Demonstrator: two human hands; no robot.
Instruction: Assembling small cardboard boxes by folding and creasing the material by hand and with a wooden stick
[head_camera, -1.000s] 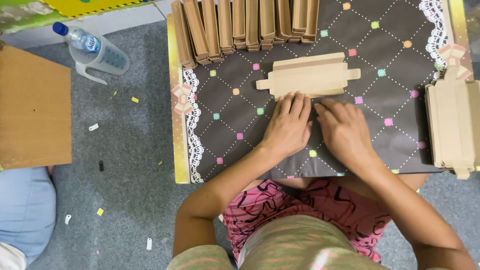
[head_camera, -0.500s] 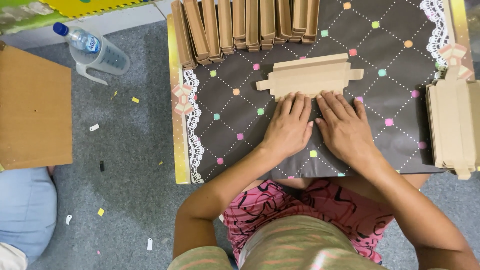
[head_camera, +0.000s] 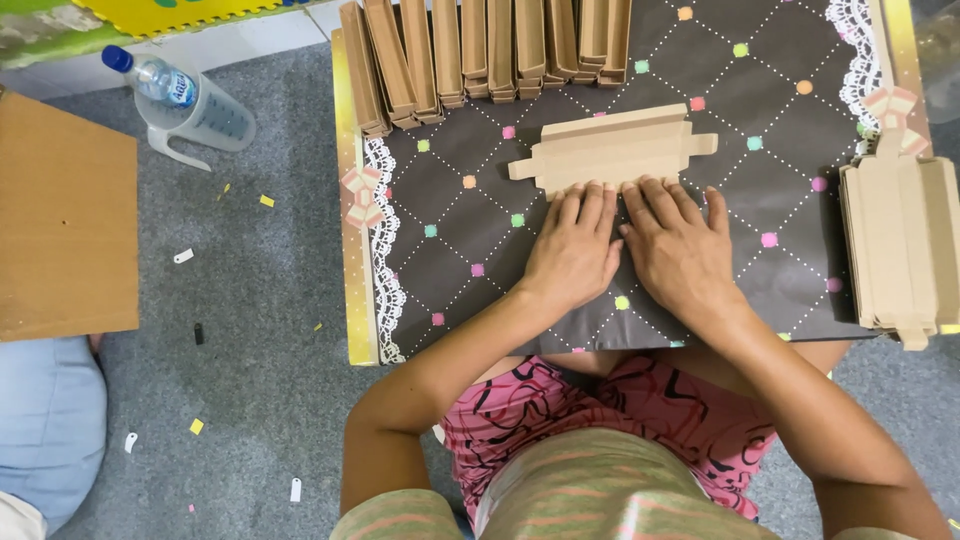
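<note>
The worktop, under a dark dotted cloth, carries a row of folded boxes along its far edge and a stack of flat blanks at the right. One blank lies flat at centre. Left hand and right hand rest side by side, fingers spread flat, gripping nothing, tips touching the blank's near edge. Judgement: even pressure along that edge should keep any crease straight.
</note>
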